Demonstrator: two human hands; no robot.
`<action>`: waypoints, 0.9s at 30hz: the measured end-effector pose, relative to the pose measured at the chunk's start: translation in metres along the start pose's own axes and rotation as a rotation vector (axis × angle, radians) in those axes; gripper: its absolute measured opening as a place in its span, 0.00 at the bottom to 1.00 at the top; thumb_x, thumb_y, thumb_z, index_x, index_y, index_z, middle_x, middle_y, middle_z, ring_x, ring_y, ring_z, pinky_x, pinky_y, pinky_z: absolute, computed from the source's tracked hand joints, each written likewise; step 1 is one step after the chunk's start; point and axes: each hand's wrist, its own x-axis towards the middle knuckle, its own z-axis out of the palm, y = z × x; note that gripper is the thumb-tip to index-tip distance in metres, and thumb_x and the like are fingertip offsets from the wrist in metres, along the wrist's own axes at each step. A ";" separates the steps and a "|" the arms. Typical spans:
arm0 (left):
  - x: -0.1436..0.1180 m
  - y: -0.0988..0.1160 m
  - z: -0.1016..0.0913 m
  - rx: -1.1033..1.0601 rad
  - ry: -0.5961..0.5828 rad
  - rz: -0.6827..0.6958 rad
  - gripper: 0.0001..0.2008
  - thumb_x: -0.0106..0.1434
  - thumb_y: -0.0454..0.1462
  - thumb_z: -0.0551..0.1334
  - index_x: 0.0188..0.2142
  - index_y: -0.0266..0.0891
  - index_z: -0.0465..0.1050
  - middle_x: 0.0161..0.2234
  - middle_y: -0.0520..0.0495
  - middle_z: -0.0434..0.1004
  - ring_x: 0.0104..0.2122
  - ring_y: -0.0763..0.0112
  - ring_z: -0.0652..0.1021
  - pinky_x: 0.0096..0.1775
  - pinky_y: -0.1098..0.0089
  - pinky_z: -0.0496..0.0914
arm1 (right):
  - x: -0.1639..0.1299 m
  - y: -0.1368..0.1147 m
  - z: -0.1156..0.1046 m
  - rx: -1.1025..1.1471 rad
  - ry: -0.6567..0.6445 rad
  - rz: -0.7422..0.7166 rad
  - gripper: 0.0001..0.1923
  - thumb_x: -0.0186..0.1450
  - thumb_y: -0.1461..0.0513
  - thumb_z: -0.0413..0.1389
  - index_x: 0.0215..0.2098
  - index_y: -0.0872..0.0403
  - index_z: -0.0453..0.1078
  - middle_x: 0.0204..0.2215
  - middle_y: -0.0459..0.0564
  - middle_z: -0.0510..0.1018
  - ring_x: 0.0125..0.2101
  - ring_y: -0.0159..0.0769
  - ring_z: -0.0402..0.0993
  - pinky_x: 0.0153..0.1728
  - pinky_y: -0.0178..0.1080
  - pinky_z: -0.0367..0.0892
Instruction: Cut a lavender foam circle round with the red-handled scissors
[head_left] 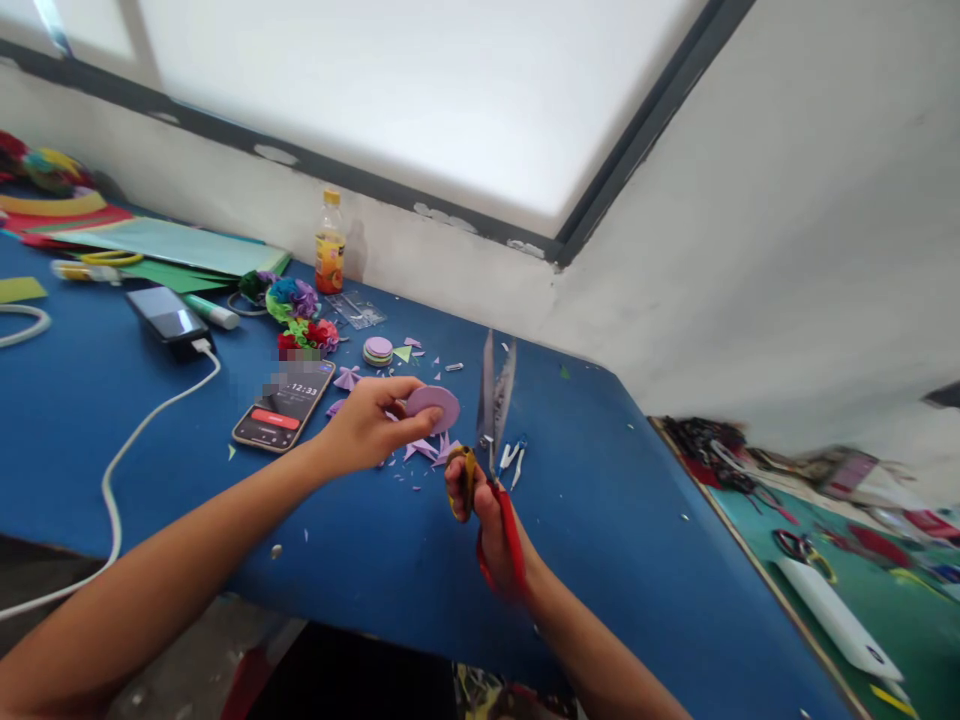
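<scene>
Between the thumb and fingers of my left hand [375, 425] is a round lilac paper disc [436, 408], held above the table. My right hand [487, 525] grips a pair of scissors [491, 410] by the yellow and red handles. Their blades stand slightly apart and point away from me, just right of the disc and not touching it. Lilac paper scraps [427, 448] lie on the table under my hands. A small stack of lilac and green paper discs [378, 351] sits behind my left hand.
A phone [285, 405] lies left of my left hand, another phone [169, 315] with a white cable [116, 450] beyond it. Coloured paper flowers [296, 305], a juice bottle [330, 245] and paper sheets [172, 245] are at the back. A green table [847, 590] adjoins at right.
</scene>
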 end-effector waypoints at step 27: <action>-0.014 -0.004 0.022 -0.132 0.321 -0.050 0.10 0.54 0.40 0.63 0.24 0.34 0.74 0.18 0.53 0.68 0.18 0.79 0.69 0.19 0.79 0.64 | -0.001 0.010 0.000 -0.140 -0.122 0.002 0.34 0.53 0.32 0.44 0.37 0.51 0.62 0.28 0.46 0.64 0.24 0.30 0.56 0.23 0.33 0.55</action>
